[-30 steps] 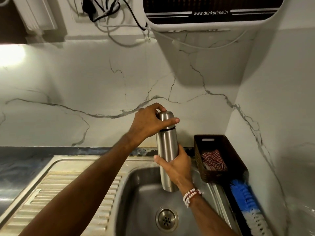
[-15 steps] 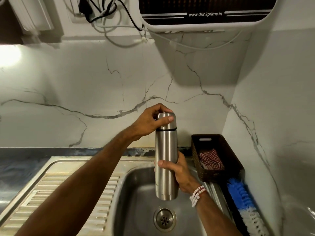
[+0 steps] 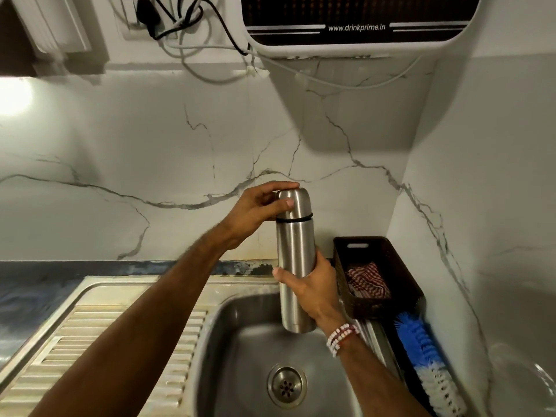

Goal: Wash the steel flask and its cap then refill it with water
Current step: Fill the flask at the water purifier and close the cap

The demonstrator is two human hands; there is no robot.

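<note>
A tall steel flask (image 3: pixel 294 245) is held upright above the sink basin (image 3: pixel 246 350). Its rounded steel cap (image 3: pixel 298 204) sits on top, with a thin black ring at the joint. My left hand (image 3: pixel 255 212) wraps the cap from the left, thumb on the front and fingers over the top. My right hand (image 3: pixel 313 284) grips the lower body of the flask from the right and behind. A beaded bracelet is on that wrist.
The drain (image 3: pixel 287 385) lies below the flask. A ribbed draining board (image 3: pixel 114 341) is at the left. A dark basket (image 3: pixel 400 266) with a checked cloth stands at the right, a blue and white brush (image 3: pixel 421 353) beside it. A water purifier (image 3: pixel 355 25) hangs above.
My left fingers have shifted round on the cap. The flask stays upright over the basin, held a little higher than half a second ago.
</note>
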